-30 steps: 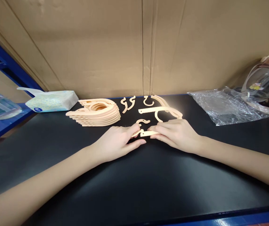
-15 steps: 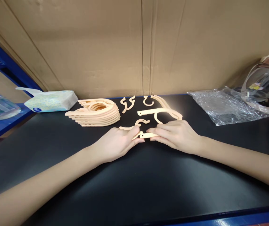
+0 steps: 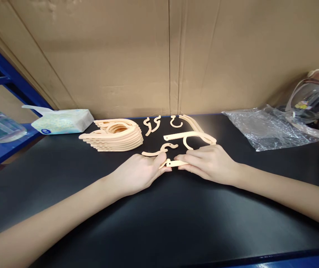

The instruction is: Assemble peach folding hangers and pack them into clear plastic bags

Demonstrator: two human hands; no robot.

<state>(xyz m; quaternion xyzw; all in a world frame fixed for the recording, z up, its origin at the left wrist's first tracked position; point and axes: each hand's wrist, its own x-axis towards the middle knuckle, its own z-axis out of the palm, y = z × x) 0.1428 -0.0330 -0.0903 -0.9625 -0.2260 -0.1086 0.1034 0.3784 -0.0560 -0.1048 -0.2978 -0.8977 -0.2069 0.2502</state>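
Between finger and thumb, my left hand (image 3: 141, 173) pinches a small cream plastic hook piece, mostly covered by the fingers. My right hand (image 3: 209, 163) is closed on a cream hanger arm (image 3: 174, 163), whose holed end meets the piece in the left hand. Whether the two parts are joined, I cannot tell. Just beyond the fingers lies a loose hanger hook (image 3: 170, 146). Another hanger arm (image 3: 181, 135) with a curved strip lies behind the right hand. A stack of cream folding hangers (image 3: 117, 139) stands beyond my left hand.
Loose hooks (image 3: 176, 122) and more hanger arms (image 3: 190, 121) lie at the back of the black table (image 3: 170, 219). A tissue pack (image 3: 64, 121) is at back left. A clear plastic bag (image 3: 268, 126) and a transparent bottle (image 3: 312, 98) are at right, before a cardboard wall (image 3: 106, 56).
Both hands hold the same parts in nearly the same place, their ends still together. The whole view has shifted slightly.
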